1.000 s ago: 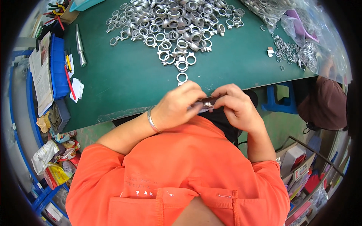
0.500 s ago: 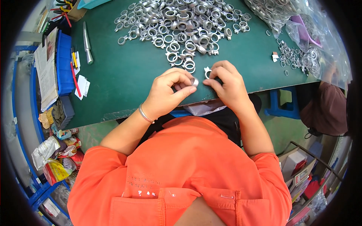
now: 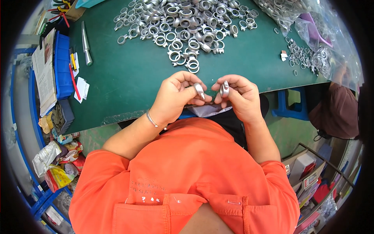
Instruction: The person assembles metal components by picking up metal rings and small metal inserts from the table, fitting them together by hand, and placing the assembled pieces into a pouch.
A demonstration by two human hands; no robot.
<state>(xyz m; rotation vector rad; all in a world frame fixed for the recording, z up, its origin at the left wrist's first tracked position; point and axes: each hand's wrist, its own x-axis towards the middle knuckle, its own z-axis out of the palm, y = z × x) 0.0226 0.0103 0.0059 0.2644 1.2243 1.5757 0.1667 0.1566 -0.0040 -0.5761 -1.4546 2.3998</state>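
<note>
My left hand [image 3: 174, 96] pinches a silvery metal ring [image 3: 199, 90] between thumb and fingers, its small lug pointing down toward me. Facing it, my right hand [image 3: 244, 96] grips a second metal ring [image 3: 224, 90], turned so that its lug is at the top. The two rings are held a short way apart, just over the near edge of the green table [image 3: 128, 84]. Beyond my hands lies a big heap of similar metal rings [image 3: 184, 34], with a few trailing toward me.
At the left are a tapered metal rod [image 3: 86, 45], a blue bin [image 3: 64, 64], a red pen [image 3: 74, 82] and paper scraps [image 3: 82, 89]. Thin small rings [image 3: 300, 54] lie at the right, beside clear plastic bags [image 3: 343, 58] and a purple scoop [image 3: 313, 29]. Another person's brown sleeve [image 3: 336, 109] shows there.
My right hand has lifted its ring from the table and drawn it toward me, turning it lug up. My left hand has turned its ring so that the lug shows.
</note>
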